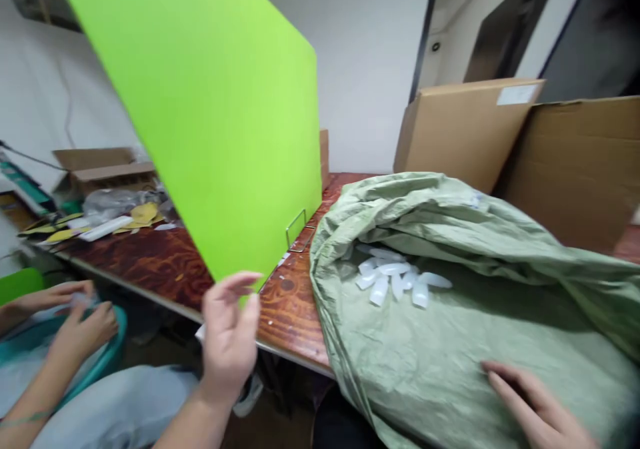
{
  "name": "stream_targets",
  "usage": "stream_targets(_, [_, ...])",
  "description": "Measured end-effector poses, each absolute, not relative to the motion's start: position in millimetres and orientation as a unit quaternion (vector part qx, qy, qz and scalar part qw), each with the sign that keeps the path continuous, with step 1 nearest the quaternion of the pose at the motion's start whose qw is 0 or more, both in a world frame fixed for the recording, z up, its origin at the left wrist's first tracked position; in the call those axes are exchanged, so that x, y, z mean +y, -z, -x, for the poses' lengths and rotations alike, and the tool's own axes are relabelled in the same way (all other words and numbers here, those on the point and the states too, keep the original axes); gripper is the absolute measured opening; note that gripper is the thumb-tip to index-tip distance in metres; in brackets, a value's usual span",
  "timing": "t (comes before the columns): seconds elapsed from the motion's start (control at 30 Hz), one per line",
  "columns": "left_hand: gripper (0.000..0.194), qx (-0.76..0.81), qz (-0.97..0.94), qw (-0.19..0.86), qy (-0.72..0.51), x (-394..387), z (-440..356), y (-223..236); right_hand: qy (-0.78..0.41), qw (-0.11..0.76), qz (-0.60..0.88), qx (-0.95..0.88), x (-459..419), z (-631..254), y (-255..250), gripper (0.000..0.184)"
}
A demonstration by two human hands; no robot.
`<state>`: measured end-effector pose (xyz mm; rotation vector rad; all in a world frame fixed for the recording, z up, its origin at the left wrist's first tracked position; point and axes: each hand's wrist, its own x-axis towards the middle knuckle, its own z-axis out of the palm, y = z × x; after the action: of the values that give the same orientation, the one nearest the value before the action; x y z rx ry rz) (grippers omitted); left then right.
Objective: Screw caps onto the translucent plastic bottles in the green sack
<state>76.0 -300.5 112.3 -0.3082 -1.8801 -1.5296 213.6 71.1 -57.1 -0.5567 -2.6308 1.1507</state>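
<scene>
A worker's left hand (230, 332), blurred but apparently empty, hovers near a green panel (225, 115), thumb and fingers parted; the right hand (537, 399), fingers loosely apart, is over a sack (450, 342) bearing white plastic pieces (395, 269). Likely between grasps, it must reach farther to pinch one.

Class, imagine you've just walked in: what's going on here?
A person's right hand is over a green sack, where white pieces lie clustered; whether it touches is unclear. The left hand is raised near the green board, holding nothing visible. At the left, a co-worker's hands handle something whitish above a teal tub.
</scene>
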Motion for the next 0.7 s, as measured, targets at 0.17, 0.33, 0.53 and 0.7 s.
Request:
stream_targets(0.17, [0.028, -0.888, 0.273, -0.06, 0.364, -213, -40, -84, -0.297, 0.084, 0.132, -0.942, 83, -192, 18, 0.048])
stream_targets(0.33, [0.042, -0.938, 0.217, -0.104, 0.251, -148, 39, -47, -0.184, 0.006, 0.033, -0.982, 100, -140, -11, 0.062])
stream_targets(0.53, [0.06, -0.965, 0.102, -0.051, 0.235, -114, 106, -41, -0.202, -0.049, -0.025, -0.978, 101, -68, -25, 0.081])
stream_targets(0.7, [0.059, -0.958, 0.052, -0.004, 0.282, -109, 135, -52, -0.25, -0.06, -0.001, -0.966, 116, -31, -19, 0.079])
